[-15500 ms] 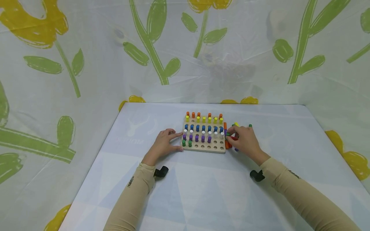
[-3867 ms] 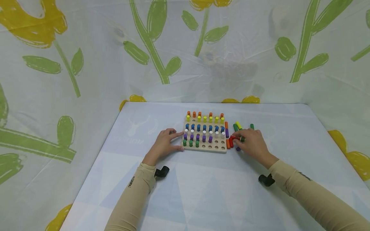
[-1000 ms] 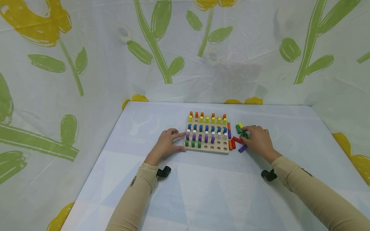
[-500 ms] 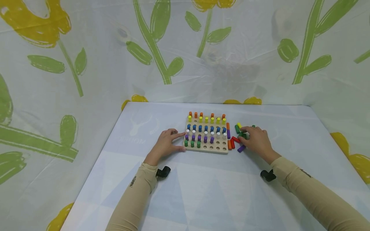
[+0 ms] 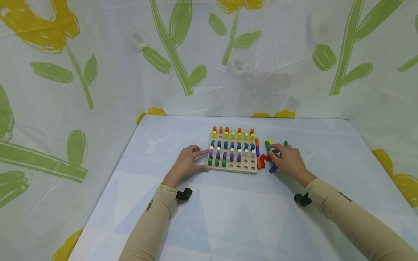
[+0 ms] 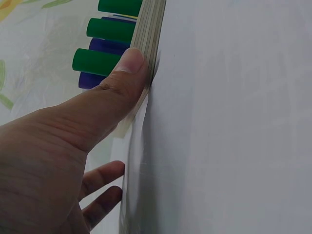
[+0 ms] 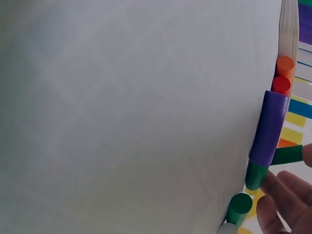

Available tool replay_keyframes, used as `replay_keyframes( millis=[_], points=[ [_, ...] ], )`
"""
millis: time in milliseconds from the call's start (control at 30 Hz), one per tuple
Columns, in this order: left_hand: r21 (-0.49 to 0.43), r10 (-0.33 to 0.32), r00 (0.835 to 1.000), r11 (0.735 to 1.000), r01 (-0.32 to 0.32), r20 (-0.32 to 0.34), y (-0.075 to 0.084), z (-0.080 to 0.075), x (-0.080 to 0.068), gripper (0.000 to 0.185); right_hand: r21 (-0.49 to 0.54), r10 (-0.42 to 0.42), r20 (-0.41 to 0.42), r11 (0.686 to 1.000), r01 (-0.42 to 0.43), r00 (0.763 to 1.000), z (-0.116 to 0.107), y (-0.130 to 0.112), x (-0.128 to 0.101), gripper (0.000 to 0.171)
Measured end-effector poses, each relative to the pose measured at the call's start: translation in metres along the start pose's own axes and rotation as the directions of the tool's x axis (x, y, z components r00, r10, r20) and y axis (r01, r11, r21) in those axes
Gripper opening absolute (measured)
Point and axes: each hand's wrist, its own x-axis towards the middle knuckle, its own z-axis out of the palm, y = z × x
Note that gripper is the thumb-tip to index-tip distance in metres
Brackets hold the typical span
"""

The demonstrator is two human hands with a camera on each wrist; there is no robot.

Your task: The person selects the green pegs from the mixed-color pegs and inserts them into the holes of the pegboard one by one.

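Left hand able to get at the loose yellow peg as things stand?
Probably not from there: the left hand touches the left edge of the pegboard, which, with its standing pegs, lies between it and the loose yellow peg. It would likely need to reach across.

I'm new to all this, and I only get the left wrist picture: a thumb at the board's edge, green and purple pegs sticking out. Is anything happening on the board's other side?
Observer: Yes. The head view shows the person's right grip, a bare hand, among loose pegs beside the board.
Visitor: Ooh, are any of those red?
Observer: Two red pegs show, lying just to the right of the board.
Visitor: And is the row with the green pegs full?
Observer: No. To the right of its three green pegs are four unfilled holes.
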Motion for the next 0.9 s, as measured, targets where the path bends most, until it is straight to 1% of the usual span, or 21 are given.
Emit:
replay_keyframes(
  millis=[333,533,767,900],
  points=[
    [0.006,-0.016,1.0,1.0,0.016,0.01,0.0007,-0.0012,0.0,0.08,-0.001,0.021,0.0,1.0,-0.021,1.0,0.0024,0.0052,0.0034,0.043],
    [0.008,-0.013,1.0,1.0,0.013,0.008,-0.0005,0.0001,0.0005,0.079,-0.001,0.029,-0.005,1.0,-0.029,1.0,0.0038,0.0056,0.0046,0.044],
    [0.008,-0.003,1.0,1.0,0.003,0.0,-0.0018,0.0008,0.0011,0.079,0.006,0.012,-0.019,1.0,-0.011,1.0,0.0019,0.0044,0.0028,0.042],
    [0.008,0.0,1.0,1.0,0.0,0.0,-0.0018,0.0009,0.0009,0.079,0.014,-0.002,-0.052,1.0,0.003,0.999,0.0014,0.0039,0.0019,0.041]
  ],
)
